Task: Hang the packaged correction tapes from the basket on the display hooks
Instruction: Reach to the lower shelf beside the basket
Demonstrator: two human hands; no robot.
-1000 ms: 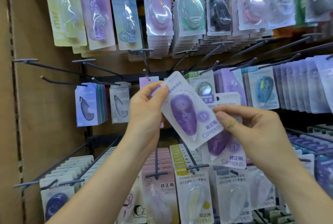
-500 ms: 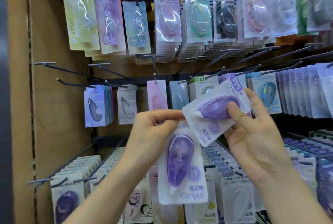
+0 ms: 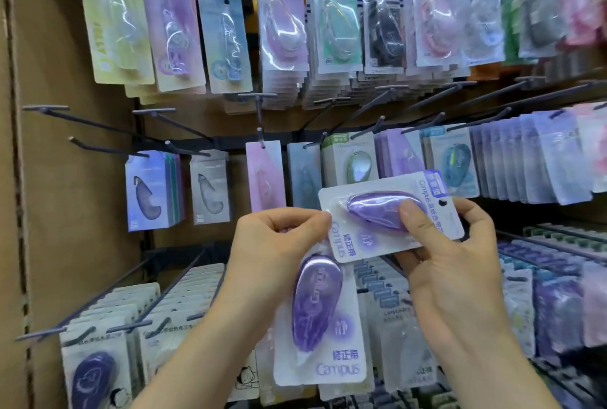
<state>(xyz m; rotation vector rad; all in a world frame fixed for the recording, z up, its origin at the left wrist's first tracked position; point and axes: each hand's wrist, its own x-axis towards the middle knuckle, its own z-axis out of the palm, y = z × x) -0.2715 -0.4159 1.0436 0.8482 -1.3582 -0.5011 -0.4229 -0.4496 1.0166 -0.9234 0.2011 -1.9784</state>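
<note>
My left hand [image 3: 276,244] pinches the top of a purple Campus correction tape pack [image 3: 323,336], which hangs upright below it. In my right hand [image 3: 443,260] a second purple pack [image 3: 371,211] lies sideways, thumb on its blister and fingers behind the card, its hang hole to the right. Both packs are in front of the middle row of display hooks [image 3: 374,126]. The basket is out of view.
Black peg hooks fill the brown board. Bare hooks [image 3: 108,127] stick out at the left. Packs crowd the top row [image 3: 282,20], the right side [image 3: 538,158] and the bottom rows [image 3: 131,310]. A cardboard side wall [image 3: 16,178] closes the left.
The pack in my right hand has turned to lie sideways and sunk a little. The left-hand pack went from tilted up to hanging straight down. The view moved closer.
</note>
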